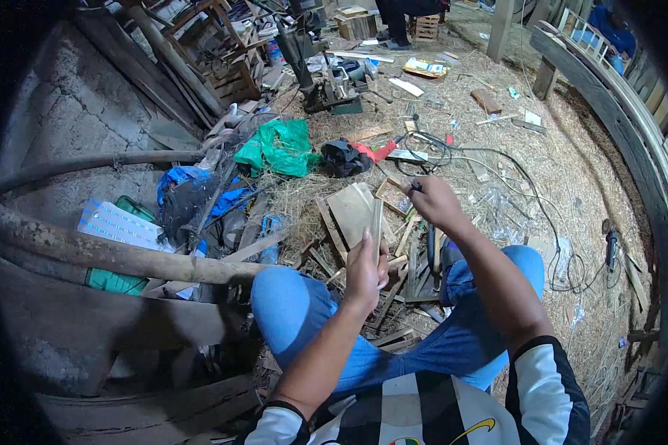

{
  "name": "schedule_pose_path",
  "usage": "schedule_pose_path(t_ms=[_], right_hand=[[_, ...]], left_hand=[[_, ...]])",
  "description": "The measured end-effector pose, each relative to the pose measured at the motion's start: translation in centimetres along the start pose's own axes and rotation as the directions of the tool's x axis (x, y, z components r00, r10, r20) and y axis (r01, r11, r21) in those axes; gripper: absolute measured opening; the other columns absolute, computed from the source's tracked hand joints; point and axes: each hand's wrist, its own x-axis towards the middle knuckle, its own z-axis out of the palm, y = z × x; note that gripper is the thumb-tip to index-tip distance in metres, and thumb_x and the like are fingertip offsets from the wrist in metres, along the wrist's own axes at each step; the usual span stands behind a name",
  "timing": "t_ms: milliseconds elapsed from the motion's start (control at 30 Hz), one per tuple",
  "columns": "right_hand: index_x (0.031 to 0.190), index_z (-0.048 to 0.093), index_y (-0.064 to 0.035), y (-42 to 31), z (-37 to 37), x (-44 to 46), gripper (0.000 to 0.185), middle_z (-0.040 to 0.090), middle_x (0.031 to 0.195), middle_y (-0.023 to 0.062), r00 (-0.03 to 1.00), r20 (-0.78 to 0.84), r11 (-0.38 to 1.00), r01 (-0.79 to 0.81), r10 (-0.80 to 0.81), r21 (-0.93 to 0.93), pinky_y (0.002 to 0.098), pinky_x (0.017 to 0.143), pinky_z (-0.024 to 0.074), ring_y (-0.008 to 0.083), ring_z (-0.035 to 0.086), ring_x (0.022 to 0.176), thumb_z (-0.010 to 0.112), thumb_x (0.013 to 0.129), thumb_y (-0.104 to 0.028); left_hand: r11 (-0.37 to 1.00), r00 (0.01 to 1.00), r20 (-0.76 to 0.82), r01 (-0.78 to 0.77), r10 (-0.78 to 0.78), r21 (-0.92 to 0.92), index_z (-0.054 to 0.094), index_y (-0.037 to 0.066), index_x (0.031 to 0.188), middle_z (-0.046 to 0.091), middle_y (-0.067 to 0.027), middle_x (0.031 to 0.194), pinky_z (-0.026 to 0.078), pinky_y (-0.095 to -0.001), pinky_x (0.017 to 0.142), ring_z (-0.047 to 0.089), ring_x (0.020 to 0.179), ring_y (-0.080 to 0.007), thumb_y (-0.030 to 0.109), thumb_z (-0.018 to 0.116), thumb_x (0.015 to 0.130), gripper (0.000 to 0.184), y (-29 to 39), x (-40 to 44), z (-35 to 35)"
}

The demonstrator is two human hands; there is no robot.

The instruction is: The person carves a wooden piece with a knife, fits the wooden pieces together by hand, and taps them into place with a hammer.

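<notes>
My left hand (365,271) is closed around a narrow wooden strip (377,221), which stands nearly upright above my knees. To its right, my right hand (434,202) is a fist wrapped round a dark-handled tool (416,186). Most of this tool is hidden by the fingers, so its kind cannot be made out. Just beyond my left hand lies a flat wooden board (349,211). A small shallow wooden frame (390,194) rests on the floor near my right hand.
Wood scraps (397,340) litter the floor between my legs. Ahead are a green plastic bag (278,147), a black bundle (344,158) and a machine (326,93). A cable (523,174) loops at right near a power tool (611,245). A pole (126,248) crosses at left. Another person's legs (397,22) show behind.
</notes>
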Motion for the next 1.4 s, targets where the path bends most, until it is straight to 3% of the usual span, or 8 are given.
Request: schedule_pose_path(t_ms=[33, 133, 467, 533, 567, 633, 733, 1400], right_hand=[[0.078, 0.071, -0.0018, -0.4, -0.2, -0.2, 0.028, 0.069, 0.077, 0.023, 1.0, 0.003, 1.0, 0.0, 0.0, -0.007, 0.0502, 0.064, 0.0511, 0.0396, 0.068, 0.071, 0.063, 0.087, -0.027], [0.074, 0.06, -0.0046, -3.1, 0.4, -1.4, 0.044, 0.051, 0.062, -0.0037, 0.974, 0.228, 0.715, -0.174, 0.021, 0.678, 0.0277, 0.049, 0.0331, 0.0062, 0.043, 0.055, 0.062, 0.1, -0.04], [0.085, 0.06, -0.0087, -3.0, 1.7, -1.5, 0.031, 0.045, 0.063, -0.0075, 0.956, 0.29, 0.595, -0.203, -0.053, 0.778, 0.0262, 0.047, 0.0244, 0.0043, 0.033, 0.053, 0.061, 0.101, -0.036], [0.083, 0.06, -0.0077, -2.7, 2.0, -1.5, 0.032, 0.051, 0.06, -0.0019, 0.99, 0.122, 0.632, -0.053, -0.066, 0.773, 0.0318, 0.046, 0.0305, 0.0114, 0.043, 0.049, 0.062, 0.099, -0.035], [0.083, 0.06, -0.0073, -2.5, 2.0, -1.6, 0.032, 0.052, 0.059, 0.0, 0.995, 0.066, 0.645, -0.004, -0.072, 0.764, 0.0337, 0.046, 0.0325, 0.0138, 0.046, 0.048, 0.063, 0.099, -0.035], [0.081, 0.061, -0.0075, -2.2, 1.2, -2.1, 0.026, 0.061, 0.062, 0.0123, 0.949, -0.116, 0.956, 0.291, -0.293, -0.039, 0.0447, 0.05, 0.043, 0.0317, 0.061, 0.054, 0.065, 0.091, -0.031], [0.08, 0.062, -0.0095, -3.5, 1.3, -3.1, 0.019, 0.064, 0.068, 0.0182, 0.96, 0.073, 0.94, 0.28, -0.271, -0.195, 0.0525, 0.058, 0.0488, 0.041, 0.065, 0.068, 0.066, 0.082, -0.028], [0.078, 0.068, -0.0066, -2.6, 3.2, -2.4, 0.02, 0.069, 0.073, 0.0199, 0.961, 0.155, 0.902, 0.269, -0.229, -0.337, 0.0505, 0.06, 0.0551, 0.0385, 0.07, 0.069, 0.056, 0.082, -0.021]], left_hand=[[1.0, 1.0, 0.018, -0.018, 0.018, 0.007, 0.054, 0.01, 0.09, 0.037, 0.0041, 0.054, 0.023, -0.0234, 0.037, 0.027, 0.039, -0.0065, 0.049, 0.039, 0.106, 0.045, 0.1, 0.0, 0.1], [0.999, 0.999, 0.024, -0.034, 0.034, 0.016, 0.056, 0.007, 0.091, 0.04, 0.0033, 0.056, 0.024, -0.0201, 0.036, 0.031, 0.041, -0.0049, 0.049, 0.038, 0.107, 0.048, 0.4, -0.1, 0.7], [0.93, 0.952, 0.287, 0.197, -0.106, -0.311, 0.053, 0.013, 0.087, 0.042, 0.0016, 0.054, 0.028, -0.0249, 0.036, 0.031, 0.038, -0.0092, 0.054, 0.032, 0.106, 0.049, 0.1, 0.3, 0.3], [0.927, 0.945, 0.307, 0.209, -0.11, -0.31, 0.05, 0.015, 0.083, 0.04, 0.0021, 0.053, 0.028, -0.0253, 0.036, 0.03, 0.037, -0.0096, 0.054, 0.031, 0.106, 0.049, 0.2, 0.4, 0.2], [0.93, 0.959, 0.269, 0.18, -0.093, -0.32, 0.047, 0.016, 0.081, 0.038, 0.0027, 0.053, 0.027, -0.0252, 0.036, 0.03, 0.037, -0.0095, 0.055, 0.031, 0.106, 0.048, 0.3, 0.4, 0.2], [0.932, 0.982, 0.162, 0.144, -0.094, -0.333, 0.044, 0.018, 0.079, 0.034, 0.0044, 0.051, 0.026, -0.0256, 0.035, 0.029, 0.037, -0.0091, 0.056, 0.03, 0.106, 0.048, 0.2, 0.8, -0.1], [0.932, 0.989, 0.093, 0.142, -0.118, -0.334, 0.044, 0.018, 0.08, 0.033, 0.0049, 0.051, 0.025, -0.0257, 0.035, 0.028, 0.036, -0.009, 0.056, 0.031, 0.105, 0.048, 0.8, 0.7, -0.4], [0.9, 0.975, 0.166, 0.2, -0.146, -0.387, 0.045, 0.019, 0.077, 0.029, 0.0059, 0.048, 0.025, -0.0253, 0.033, 0.026, 0.035, -0.0081, 0.047, 0.035, 0.107, 0.042, 0.9, 0.8, -0.8]])
